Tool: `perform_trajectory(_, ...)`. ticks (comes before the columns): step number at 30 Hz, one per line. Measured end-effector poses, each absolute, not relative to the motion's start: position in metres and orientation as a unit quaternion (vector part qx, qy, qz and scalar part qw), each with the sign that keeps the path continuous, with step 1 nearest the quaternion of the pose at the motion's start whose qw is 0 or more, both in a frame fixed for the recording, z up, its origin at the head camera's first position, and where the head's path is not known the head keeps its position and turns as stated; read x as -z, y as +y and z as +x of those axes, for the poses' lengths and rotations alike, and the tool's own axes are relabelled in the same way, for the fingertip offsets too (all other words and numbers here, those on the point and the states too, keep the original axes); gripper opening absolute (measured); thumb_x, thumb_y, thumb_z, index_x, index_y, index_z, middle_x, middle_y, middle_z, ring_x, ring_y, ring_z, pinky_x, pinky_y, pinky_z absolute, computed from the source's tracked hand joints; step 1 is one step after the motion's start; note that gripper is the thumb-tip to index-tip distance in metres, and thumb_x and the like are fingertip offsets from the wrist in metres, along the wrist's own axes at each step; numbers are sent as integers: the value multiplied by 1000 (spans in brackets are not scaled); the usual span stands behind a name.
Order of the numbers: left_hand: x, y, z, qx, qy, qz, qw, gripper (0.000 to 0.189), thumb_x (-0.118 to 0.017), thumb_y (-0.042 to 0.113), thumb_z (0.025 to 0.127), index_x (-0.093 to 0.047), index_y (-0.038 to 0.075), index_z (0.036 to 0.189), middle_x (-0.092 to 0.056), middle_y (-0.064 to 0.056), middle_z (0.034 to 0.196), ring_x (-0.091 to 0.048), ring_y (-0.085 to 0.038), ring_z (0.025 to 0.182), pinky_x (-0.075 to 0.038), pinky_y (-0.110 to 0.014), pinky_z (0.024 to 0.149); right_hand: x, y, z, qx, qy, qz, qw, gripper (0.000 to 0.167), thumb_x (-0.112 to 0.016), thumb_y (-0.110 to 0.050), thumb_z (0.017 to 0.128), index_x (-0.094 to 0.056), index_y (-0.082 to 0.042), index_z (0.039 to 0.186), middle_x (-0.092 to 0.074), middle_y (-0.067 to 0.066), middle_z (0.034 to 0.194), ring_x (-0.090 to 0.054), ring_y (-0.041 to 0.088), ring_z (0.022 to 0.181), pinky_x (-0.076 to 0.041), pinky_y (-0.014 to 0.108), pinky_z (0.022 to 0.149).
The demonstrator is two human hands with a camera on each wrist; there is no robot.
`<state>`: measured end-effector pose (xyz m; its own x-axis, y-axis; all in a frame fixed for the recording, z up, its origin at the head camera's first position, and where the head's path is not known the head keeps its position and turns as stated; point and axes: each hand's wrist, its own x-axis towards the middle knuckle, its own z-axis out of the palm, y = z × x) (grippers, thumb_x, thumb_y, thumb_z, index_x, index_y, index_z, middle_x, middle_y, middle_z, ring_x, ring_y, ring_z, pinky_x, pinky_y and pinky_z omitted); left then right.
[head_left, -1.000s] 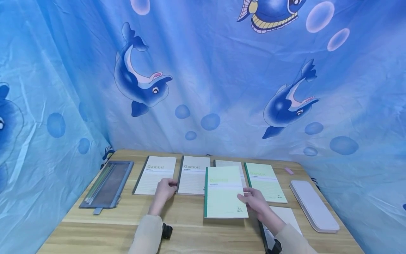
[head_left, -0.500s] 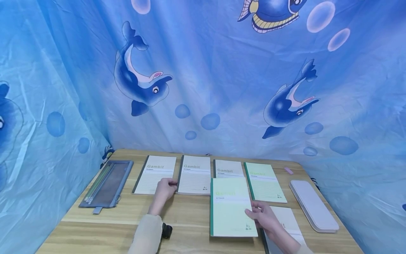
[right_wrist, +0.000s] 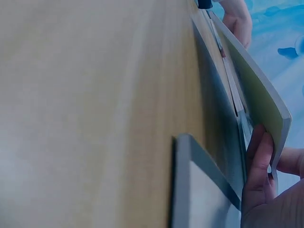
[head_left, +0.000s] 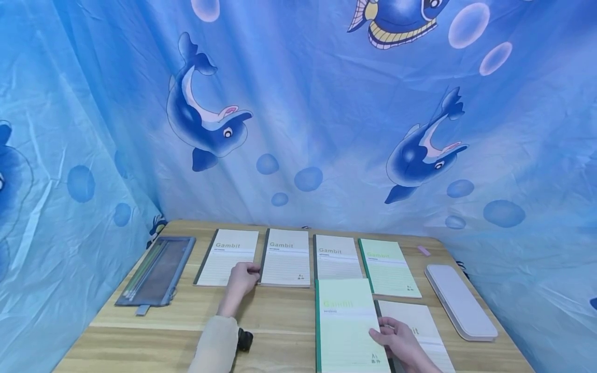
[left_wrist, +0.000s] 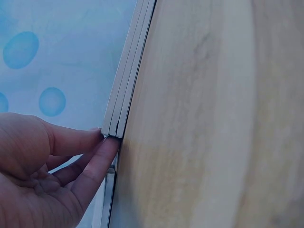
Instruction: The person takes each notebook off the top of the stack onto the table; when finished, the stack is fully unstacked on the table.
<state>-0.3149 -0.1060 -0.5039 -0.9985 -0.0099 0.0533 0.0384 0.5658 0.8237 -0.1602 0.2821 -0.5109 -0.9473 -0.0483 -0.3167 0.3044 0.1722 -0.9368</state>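
My right hand grips the right edge of a pale green notebook with a green spine. This notebook is raised over the table; in the right wrist view it stands off the surface, thumb on one side, fingers on the other. My left hand is at the lower left corner of the second white notebook. In the left wrist view, thumb and forefinger pinch the corner of a layered notebook stack. Under the right hand lies another white notebook, partly covered.
In the back row are a white notebook at left, a third white one and a green one. A mesh pencil pouch lies far left. At right are a pale pencil case and a small pink eraser-like piece.
My right hand has drawn the pale green notebook toward me and slightly right, uncovering the third white notebook behind it. The left hand has stayed at its corner.
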Motion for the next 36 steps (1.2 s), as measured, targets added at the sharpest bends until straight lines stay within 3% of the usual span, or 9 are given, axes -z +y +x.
perform_trajectory(10,504,-106,-314,462,-886,-9,27,24,-63,-10,85,-70,-9,108,-70,-25,108,-63,-43,109,-51,-52,93,513,284,-149,560,813,82,136,70,-67,-27,95,-35,25,130,-71,11,99,-66,23,86,-56,40,72)
perform_trajectory(14,504,-106,-314,462,-887,-8,25,24,-63,-10,85,-70,-9,107,-70,-25,108,-63,-43,108,-52,-51,93,514,282,-144,574,804,87,132,65,-69,-23,94,-38,23,128,-70,9,97,-64,22,88,-53,36,74)
perform_trajectory(18,504,-105,-315,466,-884,-4,23,24,-63,-10,85,-70,-9,109,-70,-25,108,-63,-43,109,-52,-50,92,515,281,-140,600,783,91,140,63,-70,-19,93,-38,21,128,-69,4,91,-63,18,80,-50,31,68)
perform_trajectory(24,505,-106,-316,467,-884,-3,22,24,-63,-10,85,-69,-9,109,-70,-25,109,-62,-43,109,-51,-51,93,518,281,-137,597,784,105,132,56,-74,-20,89,-46,15,122,-69,2,85,-63,17,74,-50,33,65)
perform_trajectory(31,504,-105,-315,468,-884,1,17,25,-63,-10,86,-69,-9,109,-69,-25,109,-62,-42,109,-51,-51,93,518,276,-138,508,850,114,76,43,-80,-19,84,-61,10,109,-63,2,75,-59,18,72,-47,31,67)
perform_trajectory(36,504,-104,-315,470,-882,1,22,24,-63,-10,85,-69,-9,108,-70,-25,108,-63,-42,108,-51,-51,94,515,276,-135,460,882,90,47,41,-82,-19,81,-63,9,105,-56,1,70,-53,16,64,-42,26,61)
